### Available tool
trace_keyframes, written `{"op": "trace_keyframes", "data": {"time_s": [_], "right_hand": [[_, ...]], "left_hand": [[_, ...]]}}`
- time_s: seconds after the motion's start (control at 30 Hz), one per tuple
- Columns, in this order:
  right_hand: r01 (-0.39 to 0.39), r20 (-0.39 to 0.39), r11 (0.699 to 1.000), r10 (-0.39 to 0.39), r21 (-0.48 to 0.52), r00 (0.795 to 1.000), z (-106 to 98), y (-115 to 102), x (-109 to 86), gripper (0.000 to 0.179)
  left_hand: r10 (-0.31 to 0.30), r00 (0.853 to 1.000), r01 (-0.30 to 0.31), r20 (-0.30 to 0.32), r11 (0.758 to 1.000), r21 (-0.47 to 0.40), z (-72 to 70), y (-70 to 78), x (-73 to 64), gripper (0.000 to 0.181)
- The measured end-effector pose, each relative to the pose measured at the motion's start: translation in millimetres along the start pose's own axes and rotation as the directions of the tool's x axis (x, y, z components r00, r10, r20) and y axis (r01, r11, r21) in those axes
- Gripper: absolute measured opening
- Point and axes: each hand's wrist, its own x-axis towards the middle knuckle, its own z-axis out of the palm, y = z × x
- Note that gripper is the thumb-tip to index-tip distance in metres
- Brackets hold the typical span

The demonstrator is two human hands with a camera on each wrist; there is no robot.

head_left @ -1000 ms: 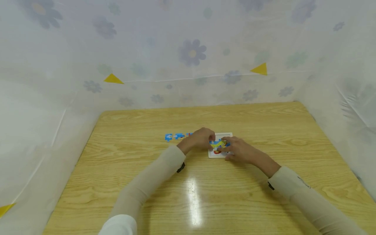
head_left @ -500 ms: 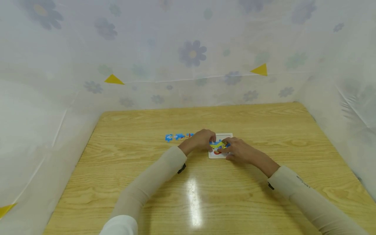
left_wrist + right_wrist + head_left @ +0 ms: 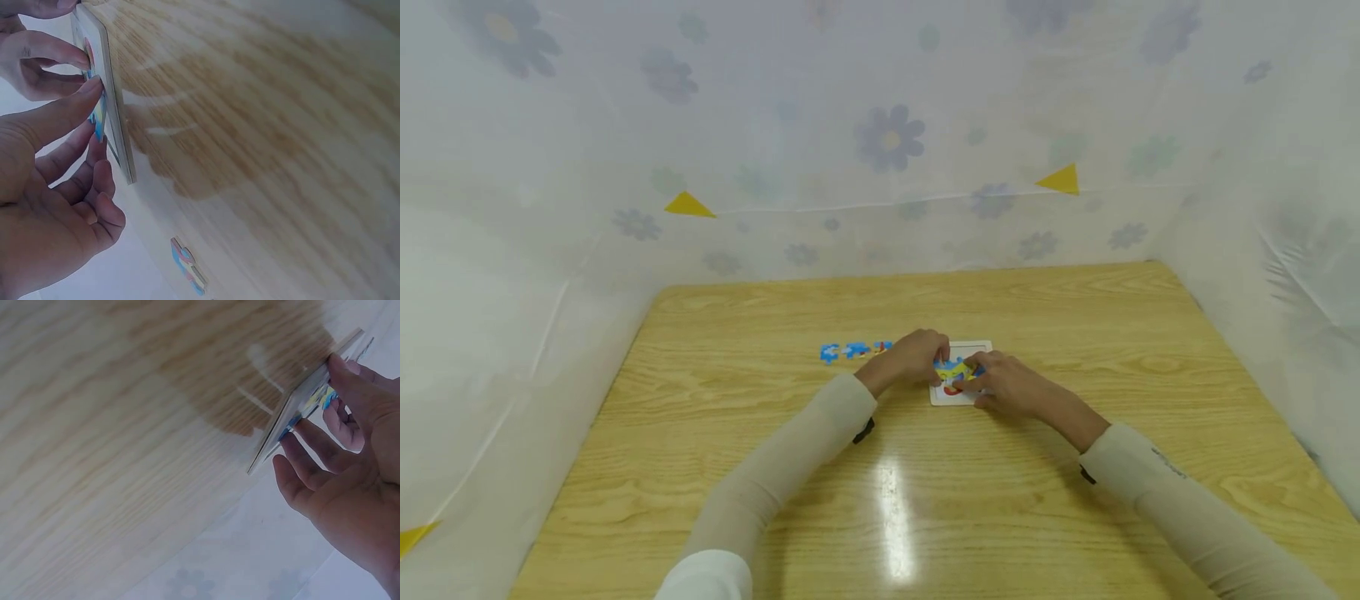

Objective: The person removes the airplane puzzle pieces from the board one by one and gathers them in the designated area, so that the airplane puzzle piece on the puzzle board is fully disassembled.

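We see near-zero change vs a second ago: left hand (image 3: 913,354) pinches left edge of puzzle (image 3: 952,372), right hand (image 3: 1018,387) grips its right with bent fingers, below-right of frame centre. Sleeve print (image 3: 1168,462) unreadable.

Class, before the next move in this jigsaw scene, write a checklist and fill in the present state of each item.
1. White-bordered puzzle tray lying flat on the table: ok.
2. Left hand pinching a partly blue jigsaw piece: ok.
3. Right hand at the tray's right side: ok.
4. Pinched piece fully seated: cannot tell, its edges are partly hidden.
5. Every piece in the tray: not ok, loose jigsaw pieces lie to its left.
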Motion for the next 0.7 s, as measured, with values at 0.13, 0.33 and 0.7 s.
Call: {"op": "trace_keyframes", "data": {"time_s": [0.13,0.33,0.7], "right_hand": [[-0.009,0.002,1.000,0.009,-0.013,1.000,-0.5,-0.8,0.7,0.040],[-0.007,-0.008,1.000,0.007,-0.028,1.000,1.3,-0.8,0.9,0.040],[-0.021,-0.009,1.000,0.021,-0.003,1.000,0.9,-1.9,1.6,0.038]], "left_hand": [[-0.003,1.000,0.003,0.002,1.000,-0.016,0.2,-1.7,0.7,0.028],[0.027,0.999,-0.028,-0.028,0.999,-0.027,-1.2,-3.6,0.8,0.012],[0.037,0.998,-0.039,-0.059,0.999,-0.026,-4.7,-1.2,-6.3,0.015]]}}
